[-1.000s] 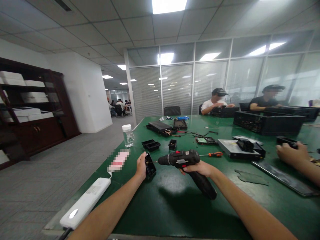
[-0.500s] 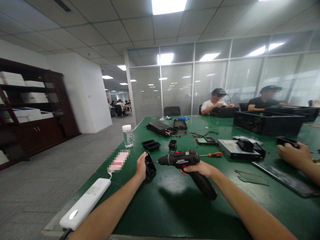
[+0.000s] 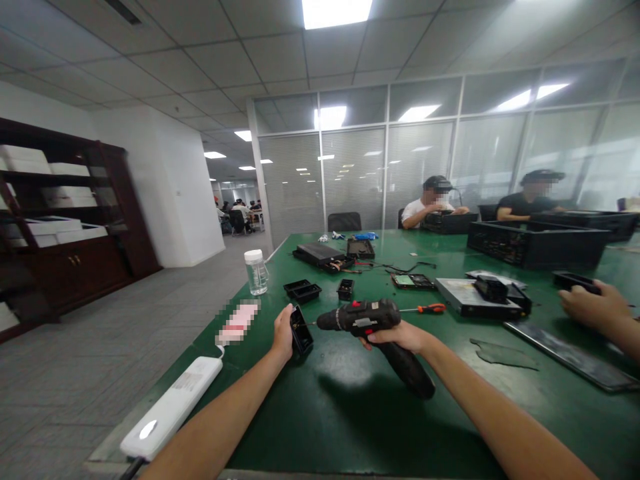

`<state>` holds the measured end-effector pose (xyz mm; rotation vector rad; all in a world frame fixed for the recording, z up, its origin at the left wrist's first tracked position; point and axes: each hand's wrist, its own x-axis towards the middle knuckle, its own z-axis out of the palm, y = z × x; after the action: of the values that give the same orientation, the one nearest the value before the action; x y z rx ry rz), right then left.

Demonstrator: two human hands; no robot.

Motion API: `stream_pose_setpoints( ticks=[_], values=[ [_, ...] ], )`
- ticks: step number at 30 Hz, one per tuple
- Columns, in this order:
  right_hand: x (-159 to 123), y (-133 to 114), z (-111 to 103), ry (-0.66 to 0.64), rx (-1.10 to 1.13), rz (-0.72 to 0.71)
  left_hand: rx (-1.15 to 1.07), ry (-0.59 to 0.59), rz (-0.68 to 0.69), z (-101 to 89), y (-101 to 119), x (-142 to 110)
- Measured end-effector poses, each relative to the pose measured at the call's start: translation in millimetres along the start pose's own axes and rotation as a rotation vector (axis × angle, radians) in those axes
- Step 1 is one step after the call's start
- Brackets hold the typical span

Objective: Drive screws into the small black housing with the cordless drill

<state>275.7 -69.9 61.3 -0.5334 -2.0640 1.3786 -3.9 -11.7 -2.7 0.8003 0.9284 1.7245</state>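
My left hand (image 3: 284, 333) grips a small black plastic box (image 3: 301, 339) by its left side, with the open face tilted toward the right. My right hand (image 3: 400, 337) is wrapped round the handle of a black cordless drill (image 3: 365, 317), held level above the table. The drill's thin bit points left and reaches into the box; whether its tip touches a screw is too small to tell. Just behind lie more small black boxes (image 3: 305, 292) and a single one (image 3: 345, 289). A screwdriver (image 3: 431, 309) with an orange and black handle lies behind the drill.
On the green table (image 3: 300, 427) stand a clear bottle (image 3: 257, 273) and a white power strip (image 3: 173, 407) at left. A silver drive (image 3: 470, 300), a dark flat panel (image 3: 570, 357) and a large black case (image 3: 537, 243) lie right. A co-worker's hand (image 3: 597, 307) holds a black part.
My hands, the drill and the box stay almost in place. At the right edge, the co-worker's hand has shifted slightly to the right.
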Motion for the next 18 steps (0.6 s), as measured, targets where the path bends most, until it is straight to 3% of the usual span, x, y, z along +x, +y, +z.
stream_pose_setpoints(
  ticks=[14, 18],
  values=[
    [-7.4, -19.9, 7.0, 0.012, -0.046, 0.039, -0.046, -0.027, 0.035, 1.5, 2.1, -2.6],
    [-7.0, -20.6, 6.9, 0.008, -0.046, 0.035, -0.042, -0.026, -0.011, 0.3, -0.6, -1.0]
  ],
)
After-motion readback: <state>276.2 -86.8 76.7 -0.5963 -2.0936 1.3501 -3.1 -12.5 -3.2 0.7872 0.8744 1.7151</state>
